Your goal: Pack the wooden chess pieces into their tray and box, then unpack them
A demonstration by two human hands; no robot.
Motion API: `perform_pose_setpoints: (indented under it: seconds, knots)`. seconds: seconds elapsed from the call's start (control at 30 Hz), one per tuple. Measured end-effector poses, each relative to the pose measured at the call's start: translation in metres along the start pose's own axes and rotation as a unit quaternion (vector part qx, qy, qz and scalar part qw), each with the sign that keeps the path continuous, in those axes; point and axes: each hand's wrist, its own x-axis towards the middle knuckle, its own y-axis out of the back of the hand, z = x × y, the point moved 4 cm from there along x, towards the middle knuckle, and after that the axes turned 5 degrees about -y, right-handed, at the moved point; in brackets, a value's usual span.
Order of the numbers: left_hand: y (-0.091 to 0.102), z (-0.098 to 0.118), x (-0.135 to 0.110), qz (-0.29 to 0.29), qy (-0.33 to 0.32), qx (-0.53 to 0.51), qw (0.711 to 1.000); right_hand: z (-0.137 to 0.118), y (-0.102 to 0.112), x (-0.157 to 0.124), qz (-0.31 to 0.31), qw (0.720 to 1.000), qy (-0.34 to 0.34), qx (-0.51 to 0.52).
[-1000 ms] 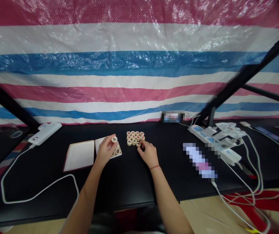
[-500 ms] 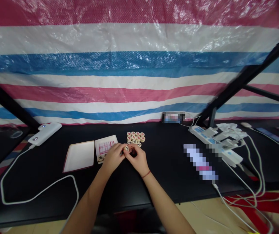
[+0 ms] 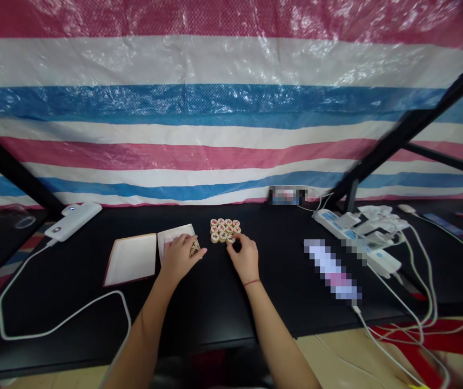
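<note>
Pale round wooden xiangqi pieces [image 3: 223, 229], marked with red and dark characters, sit packed in a small block on a black worktop [image 3: 73, 270]. The right hand [image 3: 245, 259], with a thin red cord [image 3: 251, 282] round its wrist, reaches the near edge of the block. Its fingertips [image 3: 236, 238] come down on or just beside one piece, and they hide enough of it that I cannot tell whether the grip is clamped or only resting there. The left hand [image 3: 180, 256] lies over a white cardboard box tray [image 3: 174, 232], its fingers slightly apart. A dark-marked wooden piece [image 3: 193, 248] shows beside them; anything else in the tray is covered by the hand, and whether this grip holds anything cannot be made out. Just left of the tray is a shallow white box lid [image 3: 129, 259] with a dark red edge. Farther left, a white power bank [image 3: 73, 221] trails a white cable [image 3: 53, 321]. To the right are a white power strip [image 3: 356, 240] and a long object [image 3: 332, 270] too pixelated to identify. A pink, white and blue striped plastic tarp [image 3: 215, 108] hangs behind the worktop
</note>
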Motion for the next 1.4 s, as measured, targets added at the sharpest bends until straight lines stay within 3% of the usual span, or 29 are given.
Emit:
perform_pose_setpoints:
  seconds: [0.17, 0.4, 0.57, 0.67, 0.77, 0.93, 1.1, 1.2, 1.3, 1.4]
  knots:
    - [-0.002, 0.001, 0.0, -0.026, -0.013, -0.021, 0.999, -0.004, -0.002, -0.002, -0.001, 0.999, 0.005, -0.04]
    - [-0.003, -0.001, 0.001, -0.02, -0.035, -0.053, 0.998, -0.002, -0.003, 0.001, -0.001, 0.999, 0.004, -0.034]
    - [0.003, 0.0, 0.0, -0.022, -0.032, -0.013, 0.999, -0.027, 0.011, -0.007, 0.043, 0.997, 0.064, 0.022]
    - [0.009, -0.002, 0.0, 0.0, -0.015, 0.017, 1.0, -0.052, 0.004, -0.018, -0.045, 0.986, 0.15, 0.054]
    - [0.011, -0.004, -0.001, 0.0, 0.007, 0.065, 0.998, -0.069, -0.011, -0.028, -0.147, 0.969, 0.193, 0.037]
    - [0.006, -0.002, -0.002, -0.03, 0.015, 0.106, 0.994, -0.073, -0.031, -0.034, -0.202, 0.956, 0.211, -0.024]
    - [0.006, -0.002, -0.001, -0.008, 0.039, 0.078, 0.996, -0.071, -0.035, -0.035, -0.199, 0.955, 0.218, -0.026]
    - [0.011, -0.003, 0.001, 0.031, 0.043, 0.044, 0.998, -0.072, -0.03, -0.034, -0.185, 0.958, 0.218, 0.027]
    - [0.019, -0.001, 0.001, 0.102, -0.002, -0.007, 0.995, -0.07, -0.022, -0.031, -0.129, 0.966, 0.196, 0.112]
    - [0.019, 0.006, 0.002, 0.112, -0.087, -0.094, 0.985, -0.067, -0.014, -0.029, -0.077, 0.966, 0.18, 0.17]
